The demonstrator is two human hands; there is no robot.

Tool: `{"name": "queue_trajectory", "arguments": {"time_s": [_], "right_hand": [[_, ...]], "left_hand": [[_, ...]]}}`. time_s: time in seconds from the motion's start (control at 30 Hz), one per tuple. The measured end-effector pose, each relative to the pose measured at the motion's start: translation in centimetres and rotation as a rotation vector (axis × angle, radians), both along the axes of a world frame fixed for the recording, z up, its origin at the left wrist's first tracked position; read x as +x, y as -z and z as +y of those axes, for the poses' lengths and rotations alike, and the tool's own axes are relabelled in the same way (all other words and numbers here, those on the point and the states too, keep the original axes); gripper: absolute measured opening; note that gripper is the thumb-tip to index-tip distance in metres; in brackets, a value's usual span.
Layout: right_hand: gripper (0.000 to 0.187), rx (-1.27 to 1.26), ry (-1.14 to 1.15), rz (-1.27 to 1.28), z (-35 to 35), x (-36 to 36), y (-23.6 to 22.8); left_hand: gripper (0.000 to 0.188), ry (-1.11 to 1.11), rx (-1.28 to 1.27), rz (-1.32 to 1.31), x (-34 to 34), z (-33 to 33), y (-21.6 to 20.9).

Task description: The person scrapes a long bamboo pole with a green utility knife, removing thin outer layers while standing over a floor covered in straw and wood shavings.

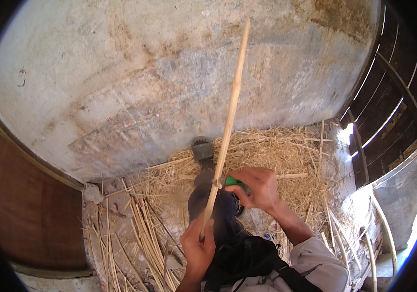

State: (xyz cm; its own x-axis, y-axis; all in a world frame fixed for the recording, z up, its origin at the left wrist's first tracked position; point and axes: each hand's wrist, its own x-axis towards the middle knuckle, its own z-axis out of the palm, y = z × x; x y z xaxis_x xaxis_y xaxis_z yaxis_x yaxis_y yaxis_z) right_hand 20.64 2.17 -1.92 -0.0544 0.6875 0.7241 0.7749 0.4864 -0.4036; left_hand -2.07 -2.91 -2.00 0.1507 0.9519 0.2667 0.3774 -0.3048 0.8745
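A long, pale wooden stick (232, 104), possibly split bamboo, slants upward and away from me, its tapered far end in front of the wall. My left hand (198, 246) is closed around its near end. My right hand (259, 187) grips a small green-handled tool (234, 181) close against the stick's right side. A small curl or knob shows on the stick at that spot. Whether the tool has a blade I cannot make out. The stick passes over my dark-clad leg (201, 199), which ends in a dark shoe (202, 148).
Straw-like shavings (271, 151) cover the floor along a stained plaster wall (120, 82). Several long strips (145, 219) lie at the lower left, near a brown wooden panel (28, 194). Dark slatted boards (388, 107) stand at the right, with more curved sticks (371, 258) below them.
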Motion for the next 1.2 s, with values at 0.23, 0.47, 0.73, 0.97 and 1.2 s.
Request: {"name": "queue_trajectory", "arguments": {"time_s": [0.23,0.47,0.73,0.97,1.2], "right_hand": [[0.028,0.057,0.032,0.04,1.4,1.0,0.5],[0.028,-0.231,0.555,0.344,8.4,13.4,1.3],[0.034,-0.305,0.149,1.034,5.5,10.7,1.1],[0.037,-0.233,0.265,0.6,3.9,7.4,1.5],[0.044,-0.256,0.53,0.488,3.0,13.5,1.9]], "left_hand": [[0.023,-0.005,-0.025,0.014,-0.6,-0.7,0.5],[0.023,0.1,-0.225,0.015,-2.3,-4.8,3.8],[0.027,0.168,-0.549,-0.194,-3.7,-3.2,4.4],[0.034,0.231,-0.507,-0.382,-3.1,-0.8,4.4],[0.033,0.088,-0.398,-0.462,-1.8,0.5,3.2]]}}
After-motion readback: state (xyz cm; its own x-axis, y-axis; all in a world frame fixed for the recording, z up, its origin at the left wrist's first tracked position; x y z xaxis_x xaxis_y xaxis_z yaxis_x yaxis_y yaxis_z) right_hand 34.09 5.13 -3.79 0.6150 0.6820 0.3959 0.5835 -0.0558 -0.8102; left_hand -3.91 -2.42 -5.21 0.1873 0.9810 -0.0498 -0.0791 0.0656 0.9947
